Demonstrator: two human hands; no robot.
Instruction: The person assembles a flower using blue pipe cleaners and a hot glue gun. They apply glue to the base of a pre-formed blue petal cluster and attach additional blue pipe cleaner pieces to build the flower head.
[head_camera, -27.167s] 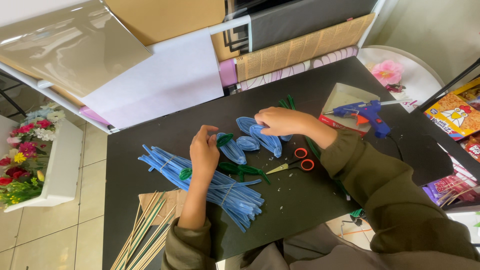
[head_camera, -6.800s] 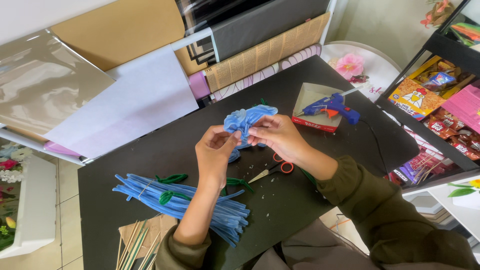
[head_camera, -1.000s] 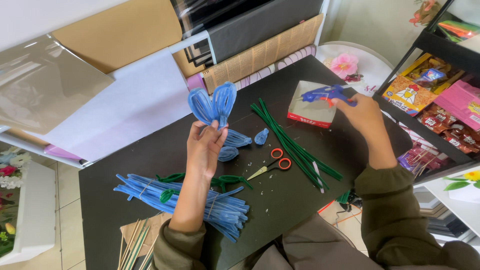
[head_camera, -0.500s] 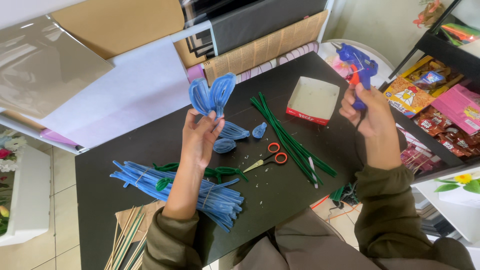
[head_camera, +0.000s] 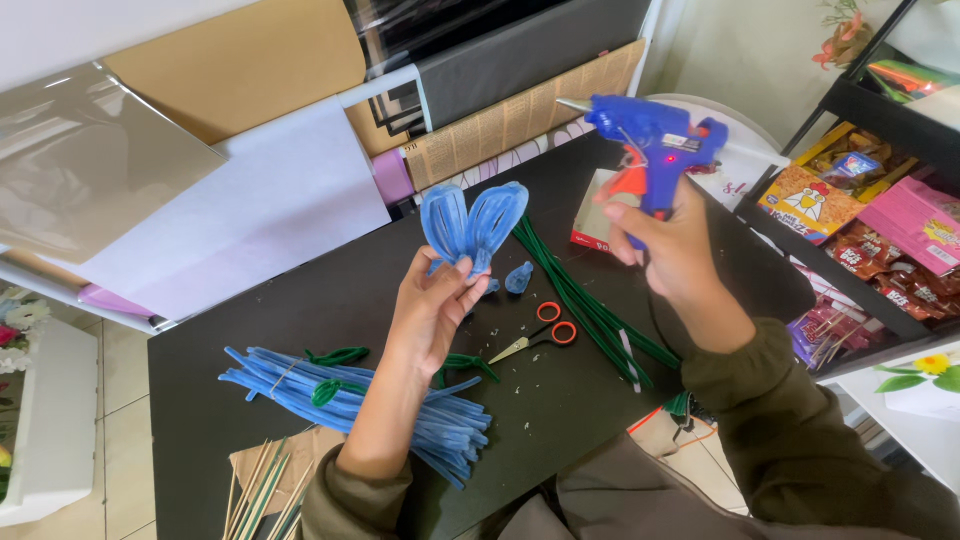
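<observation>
My left hand (head_camera: 432, 310) holds up two blue petal loops made of pipe cleaner (head_camera: 470, 222) over the black table (head_camera: 250, 320). My right hand (head_camera: 672, 250) grips a blue hot glue gun (head_camera: 650, 140) raised above the table, its nozzle pointing left toward the petals. One small loose blue petal (head_camera: 518, 278) lies on the table just below the held ones. Orange-handled scissors (head_camera: 540, 332) rest between my two hands.
A bundle of blue pipe cleaners (head_camera: 350, 400) lies at the front left with green pieces on it. Green pipe cleaner stems (head_camera: 590, 310) stretch diagonally beside the scissors. A red and white box (head_camera: 595, 215) sits behind. Wooden sticks (head_camera: 260, 495) lie at the table's corner; snack shelves (head_camera: 870, 230) stand right.
My right hand picked the glue gun off the box and has brought it leftward, closer to the petals. My left hand keeps the blue petals raised.
</observation>
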